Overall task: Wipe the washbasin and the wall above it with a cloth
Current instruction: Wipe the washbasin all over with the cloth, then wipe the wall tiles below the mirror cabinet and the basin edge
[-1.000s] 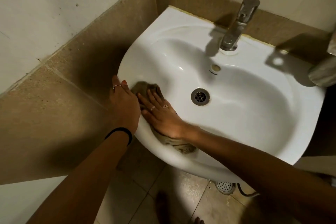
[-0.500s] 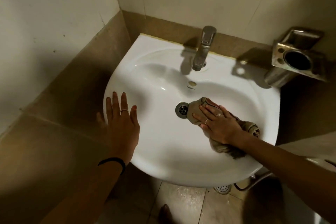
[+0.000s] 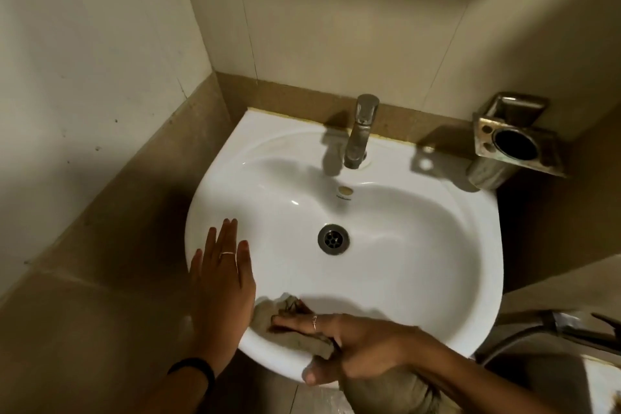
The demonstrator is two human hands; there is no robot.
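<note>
The cloth [image 3: 295, 334] was bunched up on the front rim of the washbasin [image 3: 420, 245], lying roughly left to right along the edge, with its right end trailing off under the wrist and down past the rim. The right hand [image 3: 356, 343] pressed it down with fingers laid out flat, thumb hooked over the basin's outer edge, so how much cloth was under the palm was hard to say. The left hand [image 3: 223, 282] rested flat and spread on the left rim, holding nothing. One tap [image 3: 360, 131], one drain [image 3: 333, 239], and one metal holder [image 3: 514, 141] on the wall [image 3: 336, 27]. The bottom right corner was too dark to make out.
</note>
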